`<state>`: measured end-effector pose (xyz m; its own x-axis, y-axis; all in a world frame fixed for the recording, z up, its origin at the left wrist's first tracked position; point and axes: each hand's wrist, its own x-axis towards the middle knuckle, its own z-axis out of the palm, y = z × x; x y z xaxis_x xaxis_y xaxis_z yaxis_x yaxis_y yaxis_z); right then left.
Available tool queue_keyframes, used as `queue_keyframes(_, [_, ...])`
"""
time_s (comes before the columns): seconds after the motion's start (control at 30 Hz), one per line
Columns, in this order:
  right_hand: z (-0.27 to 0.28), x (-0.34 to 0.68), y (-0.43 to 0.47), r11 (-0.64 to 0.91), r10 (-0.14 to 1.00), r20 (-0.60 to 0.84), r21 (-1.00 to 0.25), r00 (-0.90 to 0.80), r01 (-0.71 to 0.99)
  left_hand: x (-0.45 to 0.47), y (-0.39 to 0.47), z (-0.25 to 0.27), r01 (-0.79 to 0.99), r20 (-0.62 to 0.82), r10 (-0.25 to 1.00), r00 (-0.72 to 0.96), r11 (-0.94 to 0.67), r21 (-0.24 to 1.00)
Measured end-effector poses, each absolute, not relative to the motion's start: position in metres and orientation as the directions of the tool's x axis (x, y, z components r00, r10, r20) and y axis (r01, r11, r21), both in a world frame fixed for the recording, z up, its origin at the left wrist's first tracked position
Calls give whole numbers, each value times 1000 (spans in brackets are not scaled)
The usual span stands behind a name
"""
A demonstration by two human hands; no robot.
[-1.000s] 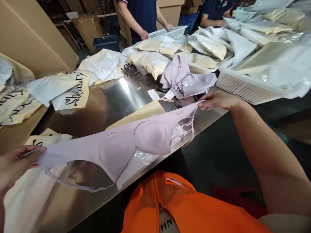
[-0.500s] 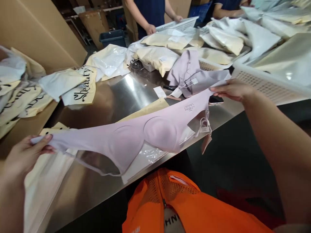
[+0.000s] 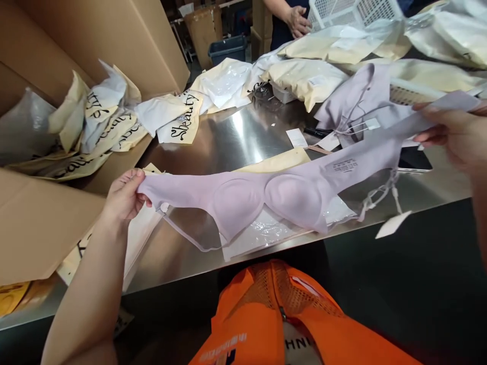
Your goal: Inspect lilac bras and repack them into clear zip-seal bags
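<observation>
A pale lilac bra is stretched between my two hands above the table's front edge, cups toward me. My left hand pinches one end of its band. My right hand grips the other end at the right, slightly blurred. Printed care text shows inside the right wing. From that side hang a strap and a white tag. Under the bra lie a clear plastic bag and a cream bag. Behind my right hand rests a second lilac garment with a tag.
Cream printed bags line the metal table's far side. An open cardboard box with more bags stands left. Loose cards and a phone lie at right. Across the table, a person's hand touches a white basket.
The view has swung left, bringing the cardboard box in. The bra is pulled wider, with the right end drawn outward. The person opposite has tilted the white basket up.
</observation>
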<state>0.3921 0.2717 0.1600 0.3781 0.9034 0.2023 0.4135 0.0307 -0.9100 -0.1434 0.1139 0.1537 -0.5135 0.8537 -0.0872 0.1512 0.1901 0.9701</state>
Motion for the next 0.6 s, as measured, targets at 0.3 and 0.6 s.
queue_keyframes(0.3, [171,360,242,152,907,270,-925,322,348,10,172,140,260,-55,993,-107,81,962])
queue_keyframes(0.6, [187,353,210,202,948,232,-967,216,153,87,201,101,365,-243,946,216,153,918])
